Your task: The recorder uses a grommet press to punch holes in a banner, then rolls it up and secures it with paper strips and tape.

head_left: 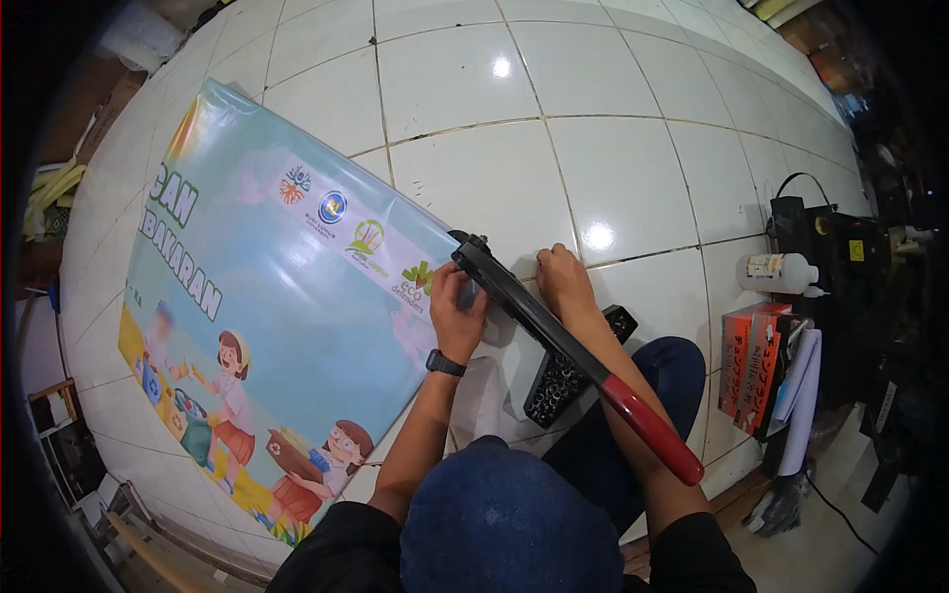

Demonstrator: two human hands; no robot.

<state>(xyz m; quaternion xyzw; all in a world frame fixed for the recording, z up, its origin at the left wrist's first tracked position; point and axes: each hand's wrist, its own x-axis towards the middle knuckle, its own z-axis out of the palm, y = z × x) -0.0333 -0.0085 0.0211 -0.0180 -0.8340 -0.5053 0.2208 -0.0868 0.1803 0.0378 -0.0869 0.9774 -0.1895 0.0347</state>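
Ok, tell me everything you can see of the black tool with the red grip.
The black tool has a long, metal-looking lever ending in a red grip, and a black, speckled base. It slants, head by a corner of the banner, grip over the right forearm. The left hand is near its head; contact is unclear.

- The room looked like a workshop: a printed banner (287, 267) lay across the white-tiled floor (623, 178).
- A red-handled lever tool (554, 341) was at its edge.
- A white bottle (776, 273) and orange boxes (743, 368) stood to the right.
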